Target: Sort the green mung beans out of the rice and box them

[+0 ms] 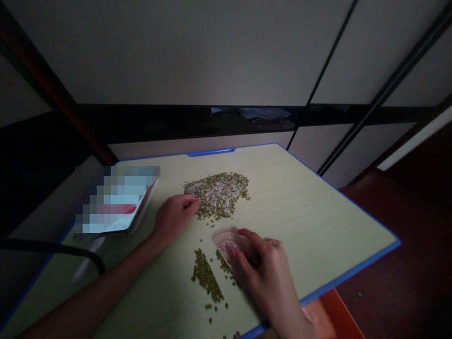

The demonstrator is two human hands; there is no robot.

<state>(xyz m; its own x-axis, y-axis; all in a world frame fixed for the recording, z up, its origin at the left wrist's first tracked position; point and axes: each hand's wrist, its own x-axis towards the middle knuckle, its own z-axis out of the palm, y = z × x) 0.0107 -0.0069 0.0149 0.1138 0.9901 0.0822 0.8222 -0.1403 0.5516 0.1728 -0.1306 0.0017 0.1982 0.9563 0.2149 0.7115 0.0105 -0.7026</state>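
Observation:
A spread-out pile of green mung beans mixed with white grains (219, 193) lies toward the back of the table. At its left edge is my left hand (178, 214), fingers closed in a pinch; whatever they hold, if anything, is hidden. My right hand (266, 266) grips a pinkish, see-through protractor (226, 238), its curved edge facing away from me. Beside the protractor's straight edge runs a narrow strip of mung beans. Left of that strip sits a separate heap of green mung beans (205, 277), with several loose ones around it.
The pale folding table (318, 226) has a blue rim. On its left, a lit tablet-like device (120, 200) with a blurred screen leans at an angle, near a black cable (52, 247). Cabinet doors (197, 52) stand behind. An orange object (332, 313) shows below the right edge.

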